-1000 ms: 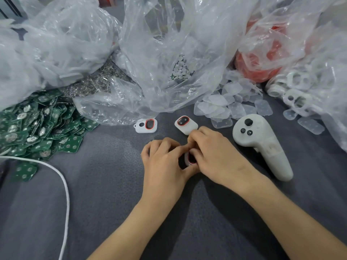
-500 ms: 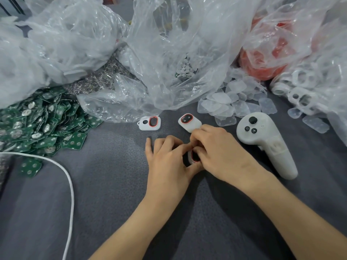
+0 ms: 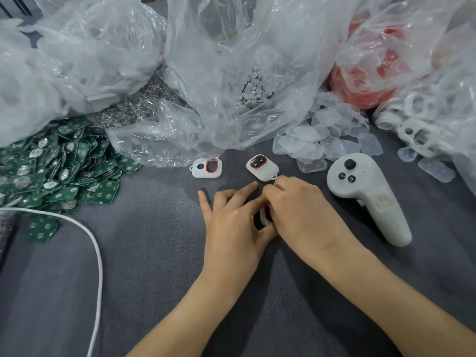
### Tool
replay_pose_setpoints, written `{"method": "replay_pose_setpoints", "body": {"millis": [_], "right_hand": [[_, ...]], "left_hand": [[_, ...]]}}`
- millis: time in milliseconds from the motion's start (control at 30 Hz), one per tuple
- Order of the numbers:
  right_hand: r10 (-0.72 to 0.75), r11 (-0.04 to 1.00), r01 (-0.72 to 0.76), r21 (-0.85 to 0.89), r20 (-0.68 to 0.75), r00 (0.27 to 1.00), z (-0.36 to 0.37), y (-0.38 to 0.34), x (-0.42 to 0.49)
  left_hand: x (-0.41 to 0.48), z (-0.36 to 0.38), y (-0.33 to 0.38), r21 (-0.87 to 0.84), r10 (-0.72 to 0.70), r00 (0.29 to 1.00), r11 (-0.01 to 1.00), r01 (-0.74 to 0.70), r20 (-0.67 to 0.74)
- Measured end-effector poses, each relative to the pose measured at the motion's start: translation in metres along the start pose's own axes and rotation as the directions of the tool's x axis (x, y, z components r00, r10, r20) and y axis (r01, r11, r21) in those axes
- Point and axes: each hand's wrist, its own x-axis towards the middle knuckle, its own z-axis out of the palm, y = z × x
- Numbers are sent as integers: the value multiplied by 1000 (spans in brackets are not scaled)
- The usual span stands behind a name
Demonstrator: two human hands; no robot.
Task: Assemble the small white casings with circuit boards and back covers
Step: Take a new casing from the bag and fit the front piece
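A small white casing with a red ring (image 3: 265,215) stands on edge between my two hands, mostly hidden by them. My left hand (image 3: 231,222) holds it from the left with thumb and curled forefinger, its other fingers spread. My right hand (image 3: 296,212) grips it from the right with curled fingers. Two more white casings lie just beyond: one with an empty red-ringed opening (image 3: 207,168), one with a filled opening (image 3: 262,167). Green circuit boards (image 3: 59,171) are heaped at the left. Clear back covers (image 3: 319,143) lie scattered at the upper right.
A white hand controller (image 3: 371,194) lies right of my right hand. Big clear plastic bags (image 3: 244,60) fill the back; one holds red parts (image 3: 365,86). White casing shells (image 3: 417,124) sit at the far right. A white cable (image 3: 95,253) curves along the left over the grey mat (image 3: 154,279).
My left hand's outer fingers have uncurled and spread. Both hands stay on the casing between them. The view has shifted slightly.
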Motion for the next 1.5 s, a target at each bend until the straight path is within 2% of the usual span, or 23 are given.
{"method": "replay_pose_setpoints", "body": {"millis": [200, 400, 500, 600, 700, 767, 833, 967, 1100, 1200, 1233, 1300, 1400, 1467, 1500], "right_hand": [[15, 997, -14, 72, -23, 1000, 0, 6, -4], [-39, 994, 39, 97, -4, 999, 2, 8, -10], [11, 966, -9, 259, -5, 1000, -3, 18, -9], [73, 861, -69, 505, 12, 997, -3, 29, -9], [120, 771, -108, 627, 24, 993, 3, 33, -11], [152, 713, -144, 686, 50, 987, 7, 35, -10], [157, 592, -172, 788, 96, 983, 5, 38, -9], [168, 422, -164, 892, 101, 981, 4, 42, -9], [209, 437, -156, 886, 69, 976, 7, 41, -8], [195, 412, -158, 897, 82, 977, 2, 35, -9], [188, 415, -162, 895, 90, 978, -1, 33, -11], [197, 480, -159, 863, 71, 978, -11, 31, -17], [291, 601, -108, 792, -91, 952, -46, 42, -32], [386, 635, -60, 770, -249, 888, -81, 56, -50], [448, 654, -47, 755, -337, 828, -100, 66, -62]], "left_hand": [[1, -1, 2, 12, -7, 1000, 1000, 7, 7], [1, -1, 0, -11, 16, 1000, 1000, -16, -10], [3, -3, -1, -27, 38, 999, 999, -37, 11], [5, -4, -3, -82, 50, 999, 995, -49, 7], [6, -2, -6, -121, 53, 999, 991, -52, -2], [4, -4, -5, -255, 25, 1000, 967, -22, 9], [3, -6, -5, -411, 9, 999, 912, 6, 33], [5, -14, -8, -614, 66, 992, 789, 16, 111], [3, -12, -7, -622, 101, 989, 783, -13, 106], [3, -11, -10, -640, 92, 994, 767, -36, 55], [3, -10, -10, -680, 78, 997, 732, -37, 30], [7, -10, -8, -815, 3, 1000, 579, 9, 13], [33, -2, 8, -962, -84, 991, 244, 124, 107], [54, 11, 24, -981, -30, 981, 6, 192, 192], [59, 17, 32, -974, 21, 976, -72, 216, 215]]}}
